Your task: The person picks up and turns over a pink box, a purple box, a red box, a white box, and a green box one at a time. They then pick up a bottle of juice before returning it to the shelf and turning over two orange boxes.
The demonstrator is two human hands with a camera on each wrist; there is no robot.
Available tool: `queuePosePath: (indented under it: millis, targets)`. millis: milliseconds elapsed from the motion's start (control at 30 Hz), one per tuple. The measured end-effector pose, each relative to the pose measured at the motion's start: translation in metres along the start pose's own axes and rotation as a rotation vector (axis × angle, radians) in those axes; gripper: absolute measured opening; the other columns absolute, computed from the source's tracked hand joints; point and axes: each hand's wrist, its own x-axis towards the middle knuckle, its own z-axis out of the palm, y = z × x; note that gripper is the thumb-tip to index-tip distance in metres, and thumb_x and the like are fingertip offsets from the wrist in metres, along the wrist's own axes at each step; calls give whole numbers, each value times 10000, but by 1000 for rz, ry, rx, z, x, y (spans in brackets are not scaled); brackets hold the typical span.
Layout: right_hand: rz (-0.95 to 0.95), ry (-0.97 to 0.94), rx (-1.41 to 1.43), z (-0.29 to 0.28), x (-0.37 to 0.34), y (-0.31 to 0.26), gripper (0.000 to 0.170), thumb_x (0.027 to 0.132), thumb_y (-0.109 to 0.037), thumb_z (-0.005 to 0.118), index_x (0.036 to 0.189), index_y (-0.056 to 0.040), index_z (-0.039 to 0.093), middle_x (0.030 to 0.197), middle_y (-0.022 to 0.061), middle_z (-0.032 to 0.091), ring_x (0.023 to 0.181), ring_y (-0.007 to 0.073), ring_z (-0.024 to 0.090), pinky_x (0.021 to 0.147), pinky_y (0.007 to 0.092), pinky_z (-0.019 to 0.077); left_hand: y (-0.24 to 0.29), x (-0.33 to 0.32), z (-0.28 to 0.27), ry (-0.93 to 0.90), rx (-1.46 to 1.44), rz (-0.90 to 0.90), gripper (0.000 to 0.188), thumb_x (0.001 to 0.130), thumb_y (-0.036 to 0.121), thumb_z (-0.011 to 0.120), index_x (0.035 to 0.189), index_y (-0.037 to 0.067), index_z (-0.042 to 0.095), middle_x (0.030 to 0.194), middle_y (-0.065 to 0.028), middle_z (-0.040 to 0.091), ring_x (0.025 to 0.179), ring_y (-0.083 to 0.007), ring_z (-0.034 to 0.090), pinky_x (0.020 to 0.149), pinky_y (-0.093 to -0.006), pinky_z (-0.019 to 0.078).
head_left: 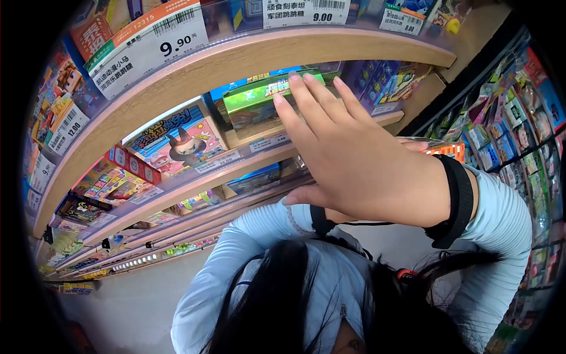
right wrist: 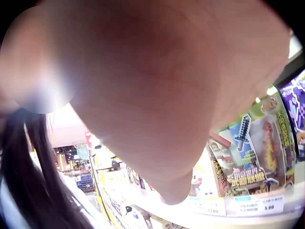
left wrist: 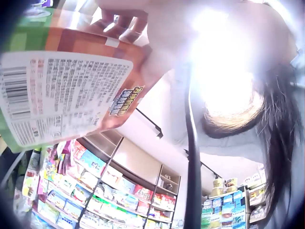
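Note:
My right hand reaches over the shelf with its fingers straight and spread, fingertips at the top edge of a green toy box. In the right wrist view its palm side fills most of the picture, and the green box's front shows a sword and a small figure behind a clear window. Beneath the right forearm, my left hand holds an orange and green box with a barcode and printed text on its back. Only an orange checkered edge of that box shows in the head view.
A picture box with a cartoon character stands left of the green box, purple boxes to its right. A curved wooden shelf edge with price tags runs above. Hanging packets line the right side.

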Motion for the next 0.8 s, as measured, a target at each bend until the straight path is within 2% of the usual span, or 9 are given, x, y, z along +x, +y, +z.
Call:
queuePosePath:
  millis: [200,300,400,467,500,600,633,700,800]
  targets:
    - [15,12,30,4,9,5,939,762,-442,733,1381,118,302,1400,343,333,1336,485,313,1095,553,274,-2,-16,22,-104,-131,-49,765,773,234,779,1361,-5,352,1286,-208,483,1224,-324,491,1040,-408,386]
    - [1,24,91,4,10,13,906,778,-408,735,1422,56,298,1408,319,341,1329,500,302,1092,545,277,-7,-26,24,-90,-158,-144,771,771,238,782,1362,-4,351,1286,-208,484,1225,-324,493,1041,-409,387]
    - [90,-8,186,4,12,21,860,802,-351,730,1461,-19,288,1426,296,331,1333,492,289,1097,533,263,-11,-46,9,6,-191,-318,778,768,242,786,1364,-3,350,1286,-209,485,1227,-325,494,1042,-410,388]
    - [102,34,308,11,13,27,816,819,-259,724,1472,-44,286,1444,280,313,1356,441,287,1104,467,263,-9,-59,-7,137,-302,-439,800,757,248,799,1365,-5,346,1282,-206,490,1223,-325,505,1039,-408,396]
    - [106,44,393,13,14,29,805,821,-240,721,1471,-41,289,1449,275,309,1361,427,291,1104,449,264,-26,-73,-2,236,-386,-329,893,741,153,814,1416,-10,251,1270,-208,488,1177,-308,540,1015,-395,430]
    - [74,117,538,24,15,39,761,821,-178,712,1454,-21,320,1445,242,344,1360,378,328,1103,394,267,-24,-98,-19,450,-498,-310,1022,723,50,812,1464,20,109,1269,-207,483,1188,-284,533,1009,-382,441]
    - [67,145,547,27,15,41,749,821,-173,710,1447,-16,331,1441,237,354,1357,372,337,1104,394,267,-21,-100,-35,400,-394,-288,1153,705,-4,814,1488,67,-30,1273,-207,475,1194,-256,526,1001,-377,458]
    - [58,262,565,42,15,44,710,808,-227,714,1403,-11,392,1339,239,439,1267,410,384,1055,440,318,-12,-100,-54,478,-424,-321,1189,697,-4,822,1497,94,-52,1269,-207,476,1194,-258,524,995,-379,467]
    - [50,320,512,49,14,50,688,805,-222,716,1387,-11,416,1320,220,463,1245,398,407,1046,430,330,5,-89,-78,515,-445,-414,1293,681,-10,834,1500,145,-155,1244,-203,490,1188,-263,529,986,-379,481]
